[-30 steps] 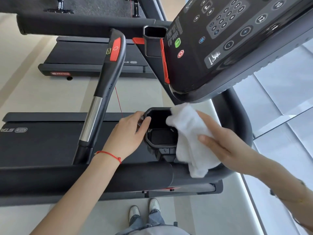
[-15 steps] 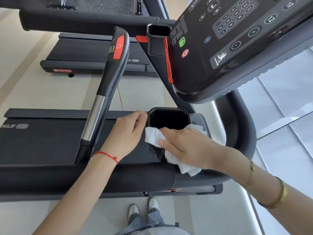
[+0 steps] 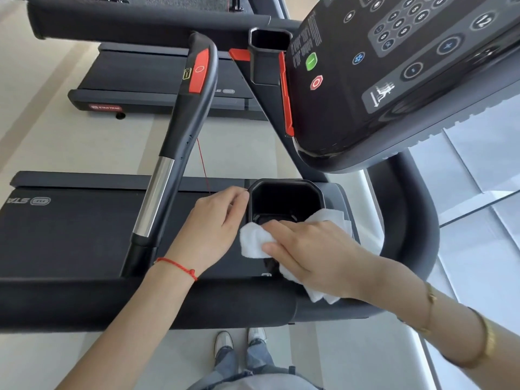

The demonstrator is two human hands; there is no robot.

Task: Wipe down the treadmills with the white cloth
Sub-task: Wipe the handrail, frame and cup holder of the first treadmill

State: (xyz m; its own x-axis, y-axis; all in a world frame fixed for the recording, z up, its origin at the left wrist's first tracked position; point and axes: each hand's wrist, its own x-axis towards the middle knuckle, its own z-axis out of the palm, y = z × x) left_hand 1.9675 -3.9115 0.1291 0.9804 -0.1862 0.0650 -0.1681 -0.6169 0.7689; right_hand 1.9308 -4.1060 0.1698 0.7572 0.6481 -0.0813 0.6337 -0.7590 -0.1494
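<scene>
Right hand, gripping white cloth, has shifted from cup holder far rim to near rim; left hand loosely steadies holder. Holder wipe nearly finished.

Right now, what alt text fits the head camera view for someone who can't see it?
A person's right hand presses a white cloth against the near rim of a treadmill's black cup holder, while the left hand rests on its left edge. The console hangs above; a second treadmill stands behind.

We have only one view, from the head: it looks steeply down, very near the treadmill cup holder, with our shoes below.
</scene>
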